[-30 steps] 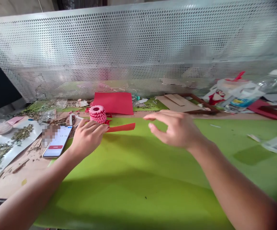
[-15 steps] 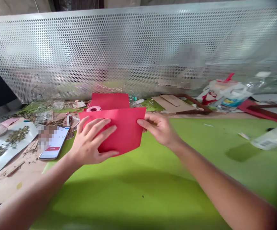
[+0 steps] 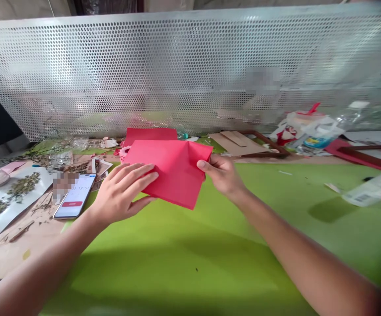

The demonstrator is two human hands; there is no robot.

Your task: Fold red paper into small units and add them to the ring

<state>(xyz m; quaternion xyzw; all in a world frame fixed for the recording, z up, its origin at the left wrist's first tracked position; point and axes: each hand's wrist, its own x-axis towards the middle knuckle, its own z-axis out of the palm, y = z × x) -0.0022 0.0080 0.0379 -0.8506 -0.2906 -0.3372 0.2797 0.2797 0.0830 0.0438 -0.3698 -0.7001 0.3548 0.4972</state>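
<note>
A folded red paper (image 3: 174,175) is tilted above the green table cover (image 3: 177,263), its lower corner pointing down. At its right corner my right hand (image 3: 221,175) pinches it, thumb on top and fingers behind. My left hand (image 3: 124,188) lies against its left side with the fingers stretched over the surface; the fingertips touch the paper. Behind it stands another red piece (image 3: 151,134), partly hidden, beside a pink-and-white ruffled item (image 3: 124,152).
A phone (image 3: 75,196) lies left of my left hand, near dried plant bits on white paper (image 3: 29,206). Brown card (image 3: 236,142) and a frame are at the back. On the right are a plastic bag (image 3: 309,129), a clear bottle (image 3: 353,114) and a lying bottle (image 3: 375,188).
The red paper has turned clockwise and shifted right, and a crease now shows near its top right. My right hand has moved slightly right, while my left hand's fingers have drawn closer together.
</note>
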